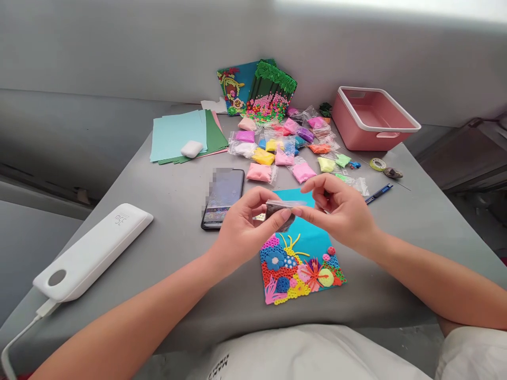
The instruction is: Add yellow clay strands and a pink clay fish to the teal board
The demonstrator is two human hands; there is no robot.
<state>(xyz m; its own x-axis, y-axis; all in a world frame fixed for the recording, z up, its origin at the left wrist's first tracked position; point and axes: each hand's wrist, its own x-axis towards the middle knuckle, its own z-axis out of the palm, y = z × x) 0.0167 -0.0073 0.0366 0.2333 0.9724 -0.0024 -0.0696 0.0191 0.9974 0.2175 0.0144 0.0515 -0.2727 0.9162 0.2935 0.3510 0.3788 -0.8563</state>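
Note:
A small clear bag with dark brown clay (pixel 278 217) is held up over the blue sheet. My left hand (pixel 249 224) grips its left side, thumb in front. My right hand (pixel 336 211) has its thumb at the bag's upper right corner, with the index finger raised apart and the other fingers curled. Below the hands lies the blue sheet (pixel 311 232), its lower part covered with colourful clay flowers, dots and strands. A phone (pixel 225 198) lies just left of the sheet, partly behind my left hand.
Several bagged clays (pixel 284 157) lie beyond the hands. A pink basket (pixel 372 124) stands back right, near tape (pixel 377 164) and a blue pen (pixel 379 193). Coloured sheets (pixel 178 132), a white case (pixel 191 149) and a power bank (pixel 93 250) are left; clay pictures (pixel 257 89) stand behind.

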